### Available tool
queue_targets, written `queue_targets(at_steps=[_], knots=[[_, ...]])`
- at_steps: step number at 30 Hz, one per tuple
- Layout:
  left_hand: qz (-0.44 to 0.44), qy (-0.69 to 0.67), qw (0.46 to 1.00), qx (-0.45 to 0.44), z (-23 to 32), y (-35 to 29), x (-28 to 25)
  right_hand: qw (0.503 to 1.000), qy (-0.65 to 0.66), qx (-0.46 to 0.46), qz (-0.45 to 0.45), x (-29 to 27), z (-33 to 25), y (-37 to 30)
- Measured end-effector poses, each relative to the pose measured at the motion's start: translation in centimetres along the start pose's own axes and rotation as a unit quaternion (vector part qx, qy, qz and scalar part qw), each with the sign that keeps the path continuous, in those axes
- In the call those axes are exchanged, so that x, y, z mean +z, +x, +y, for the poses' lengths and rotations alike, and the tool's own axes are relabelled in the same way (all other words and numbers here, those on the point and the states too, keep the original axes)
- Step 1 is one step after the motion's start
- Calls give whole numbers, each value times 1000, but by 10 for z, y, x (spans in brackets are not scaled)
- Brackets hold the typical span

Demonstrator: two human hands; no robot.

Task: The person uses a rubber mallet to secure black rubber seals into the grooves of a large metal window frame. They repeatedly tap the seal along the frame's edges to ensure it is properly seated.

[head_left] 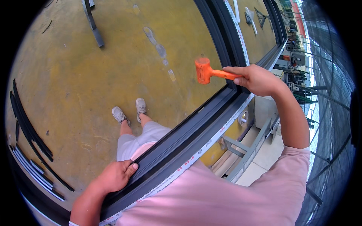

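An orange mallet (204,70) is gripped by its handle in my right hand (260,80), its head pointing left. The mallet hangs above the corner where two dark grey frame profiles meet; whether it touches them I cannot tell. Closest to me, the near profile (188,130) runs diagonally across my body, with printed white protective tape along its outer edge. My left hand (115,175) grasps this profile near its lower left end, thumb on top and fingers curled over the edge. From the corner the other profile (217,26) stretches away to the far side.
Several dark strips (28,124) and some pale-edged strips (36,171) lie on the yellowish floor at left. A bent grey strip (92,24) is at the far left. Beside me on the right stands a grey metal stand (245,156). Racks and netting (320,75) fill the far right.
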State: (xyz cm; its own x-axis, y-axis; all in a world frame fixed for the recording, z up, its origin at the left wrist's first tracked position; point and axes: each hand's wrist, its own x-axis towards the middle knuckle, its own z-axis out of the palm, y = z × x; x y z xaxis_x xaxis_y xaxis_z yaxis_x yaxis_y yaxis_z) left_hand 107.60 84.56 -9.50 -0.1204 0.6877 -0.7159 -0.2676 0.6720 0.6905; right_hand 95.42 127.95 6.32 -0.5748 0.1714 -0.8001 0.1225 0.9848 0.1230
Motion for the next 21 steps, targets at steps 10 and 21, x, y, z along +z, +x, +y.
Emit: queue_targets(at_steps=[10,21], knots=[[-11,-38,999,24,-12,7,5,999,-15,39,6,8,22,-2],[-18,-13,999,26,-8,7,3,988,-153,-1,1,-5,6,30]])
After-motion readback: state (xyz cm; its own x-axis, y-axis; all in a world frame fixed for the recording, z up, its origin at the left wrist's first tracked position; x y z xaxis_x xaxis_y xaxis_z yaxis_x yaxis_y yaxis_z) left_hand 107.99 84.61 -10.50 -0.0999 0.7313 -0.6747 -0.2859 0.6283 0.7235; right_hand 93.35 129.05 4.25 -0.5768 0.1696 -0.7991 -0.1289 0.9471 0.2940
